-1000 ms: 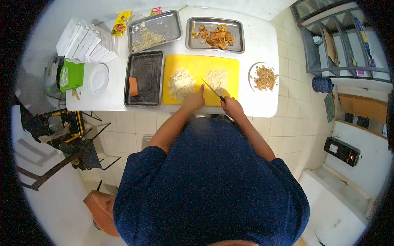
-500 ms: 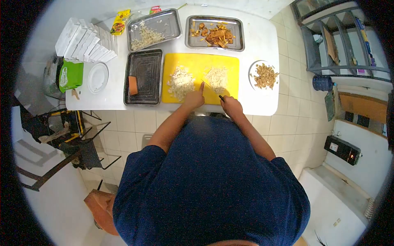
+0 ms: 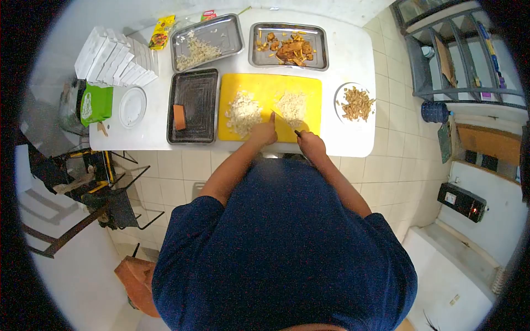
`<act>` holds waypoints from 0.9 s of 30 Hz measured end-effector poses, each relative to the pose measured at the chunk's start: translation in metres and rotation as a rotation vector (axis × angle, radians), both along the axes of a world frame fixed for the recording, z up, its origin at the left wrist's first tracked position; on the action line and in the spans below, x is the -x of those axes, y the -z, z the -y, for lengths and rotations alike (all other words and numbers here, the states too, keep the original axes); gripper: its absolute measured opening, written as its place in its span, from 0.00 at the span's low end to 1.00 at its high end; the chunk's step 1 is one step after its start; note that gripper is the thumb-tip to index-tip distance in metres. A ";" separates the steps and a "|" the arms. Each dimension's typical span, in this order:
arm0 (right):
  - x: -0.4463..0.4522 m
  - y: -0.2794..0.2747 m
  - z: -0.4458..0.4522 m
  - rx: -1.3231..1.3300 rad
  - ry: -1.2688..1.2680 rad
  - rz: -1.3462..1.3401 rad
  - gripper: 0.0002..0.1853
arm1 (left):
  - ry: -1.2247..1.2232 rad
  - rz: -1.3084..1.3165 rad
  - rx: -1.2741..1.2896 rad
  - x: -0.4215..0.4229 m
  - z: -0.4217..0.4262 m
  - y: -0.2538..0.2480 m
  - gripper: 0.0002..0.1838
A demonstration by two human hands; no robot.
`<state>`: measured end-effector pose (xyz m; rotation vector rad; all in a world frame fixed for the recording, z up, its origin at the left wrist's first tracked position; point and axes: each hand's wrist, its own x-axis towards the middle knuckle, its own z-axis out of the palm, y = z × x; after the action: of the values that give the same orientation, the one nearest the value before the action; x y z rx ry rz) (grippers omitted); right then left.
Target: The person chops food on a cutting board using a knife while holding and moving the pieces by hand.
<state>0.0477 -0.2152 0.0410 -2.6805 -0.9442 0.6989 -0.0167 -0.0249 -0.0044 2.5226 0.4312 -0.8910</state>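
My right hand is closed round the black handle of a knife. Its thin blade slants up and left over a yellow cutting board, beside a chopped pale heap. My left hand is at the board's front edge, index finger stretched out to the blade's tip; whether they touch is unclear. The other fingers look curled, and nothing shows in them. Just left of that finger lies a larger heap of chopped pale pieces. What kind of food it is, I cannot make out.
A dark tray with an orange-brown block adjoins the board's left side. Behind are a tray of pale shreds and a tray of browned pieces. A plate of brown strips sits right; white boxes stand left.
The table appears slightly lower in the view. My hands and the knife keep nearly the same pose over the board, and the heaps look unchanged.
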 end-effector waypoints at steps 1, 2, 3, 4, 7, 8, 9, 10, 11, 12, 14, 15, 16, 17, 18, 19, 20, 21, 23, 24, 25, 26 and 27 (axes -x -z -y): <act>0.000 0.008 0.001 -0.033 0.001 -0.003 0.13 | 0.000 0.008 -0.003 0.000 0.000 0.003 0.47; 0.000 0.015 0.003 -0.064 0.004 -0.008 0.13 | 0.003 0.015 -0.005 0.001 0.000 0.006 0.47; 0.000 0.013 0.000 -0.069 0.015 -0.016 0.13 | 0.007 0.024 -0.004 0.001 0.000 0.007 0.47; 0.000 0.011 -0.003 -0.075 0.025 -0.022 0.13 | 0.013 0.027 0.000 0.001 0.001 0.009 0.47; -0.005 0.000 -0.006 -0.066 0.028 -0.035 0.13 | 0.024 0.047 0.002 -0.001 -0.003 0.011 0.48; -0.004 -0.003 -0.007 -0.057 0.023 -0.042 0.14 | 0.032 0.054 0.002 0.001 -0.004 0.012 0.49; -0.004 -0.004 -0.006 -0.060 0.022 -0.049 0.14 | 0.040 0.062 0.003 0.003 -0.005 0.011 0.49; -0.005 -0.005 -0.003 -0.061 0.022 -0.055 0.14 | 0.040 0.056 0.005 0.003 -0.005 0.010 0.49; -0.006 -0.007 -0.001 -0.061 0.022 -0.061 0.14 | 0.040 0.051 0.008 0.004 -0.005 0.009 0.49; -0.006 -0.008 0.000 -0.031 0.032 -0.070 0.15 | 0.039 0.046 0.010 0.004 -0.005 0.009 0.49; -0.005 -0.011 0.001 0.030 0.046 -0.092 0.15 | 0.041 0.053 0.010 0.007 -0.006 0.009 0.50; -0.004 -0.010 0.002 0.019 0.043 -0.085 0.15 | 0.044 0.057 0.011 0.008 -0.007 0.007 0.51; -0.003 -0.009 0.004 0.010 0.041 -0.079 0.14 | 0.034 0.049 0.026 0.009 -0.007 0.006 0.51; -0.002 -0.008 0.005 0.001 0.039 -0.072 0.14 | 0.024 0.042 0.041 0.010 -0.007 0.004 0.52; -0.002 -0.006 0.005 -0.002 0.034 -0.066 0.14 | 0.015 0.034 0.055 0.011 -0.008 0.005 0.52; -0.002 -0.003 0.004 -0.004 0.029 -0.060 0.14 | 0.014 0.029 0.048 0.011 -0.008 0.005 0.53; -0.001 -0.001 0.004 -0.008 0.026 -0.056 0.14 | 0.015 0.023 0.042 0.012 -0.007 0.005 0.54; 0.000 0.005 0.004 -0.018 0.026 -0.065 0.14 | 0.019 0.017 0.034 0.012 -0.007 0.006 0.54; -0.002 0.017 0.003 -0.041 0.035 -0.078 0.14 | 0.012 0.009 0.026 0.010 -0.006 0.008 0.54; -0.004 0.015 0.001 -0.040 0.034 -0.078 0.14 | 0.009 0.007 0.020 0.009 -0.006 0.006 0.54; -0.005 0.013 0.000 -0.037 0.030 -0.081 0.14 | 0.021 0.009 0.019 0.009 -0.007 0.004 0.54; -0.005 0.012 -0.001 -0.035 0.024 -0.086 0.14 | 0.032 0.011 0.019 0.010 -0.008 0.002 0.54; -0.006 0.010 -0.003 -0.030 0.019 -0.088 0.14 | 0.042 0.012 0.019 0.011 -0.009 0.000 0.54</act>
<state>0.0533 -0.2126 0.0308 -2.6062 -0.8984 0.7860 -0.0275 -0.0160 -0.0045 2.5273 0.3650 -0.8907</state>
